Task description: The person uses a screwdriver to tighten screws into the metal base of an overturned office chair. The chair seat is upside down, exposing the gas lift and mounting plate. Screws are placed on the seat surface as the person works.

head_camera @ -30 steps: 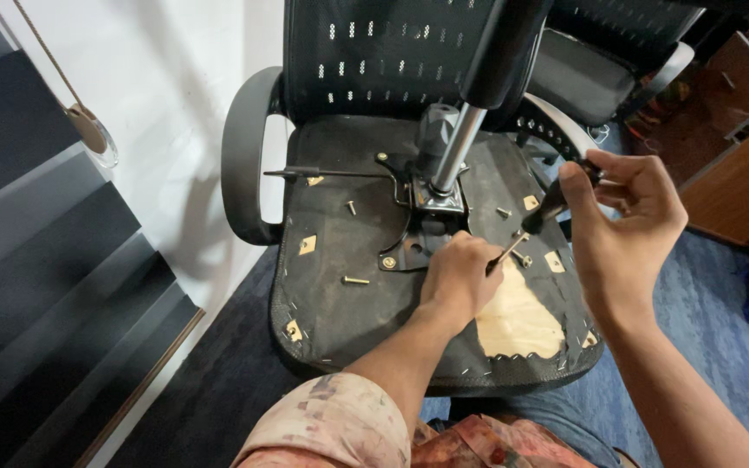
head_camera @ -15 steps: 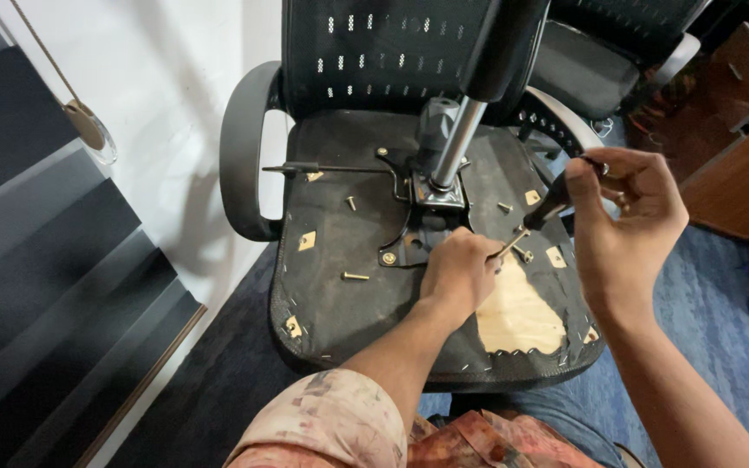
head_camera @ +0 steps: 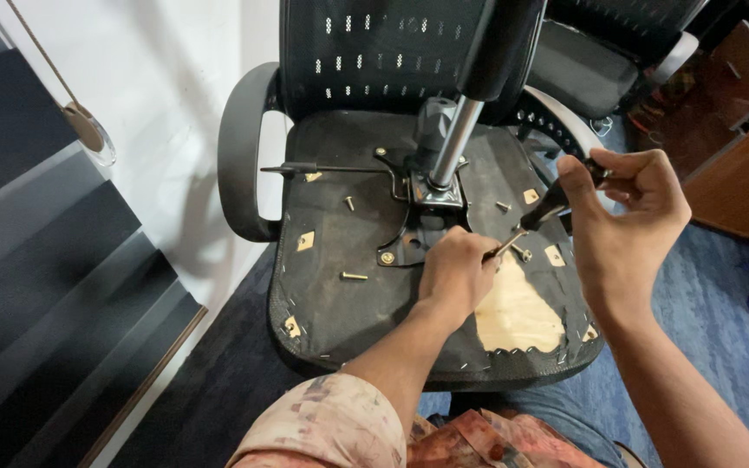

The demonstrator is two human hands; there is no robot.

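Steadying the screwdriver point(head_camera: 537, 217) tip with my left hand point(head_camera: 454, 276), fingers curled at the shaft, I grip its handle in my closed right hand point(head_camera: 626, 217), angled onto the upturned chair seat point(head_camera: 340, 312).

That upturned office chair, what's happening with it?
A person is working on the underside of the office chair seat, which lies upside down. Their right hand holds a screwdriver at a slant, its tip down by the metal plate at the foot of the chrome column. Their left hand rests on the seat right at that tip. Several loose screws lie around on the black lining.
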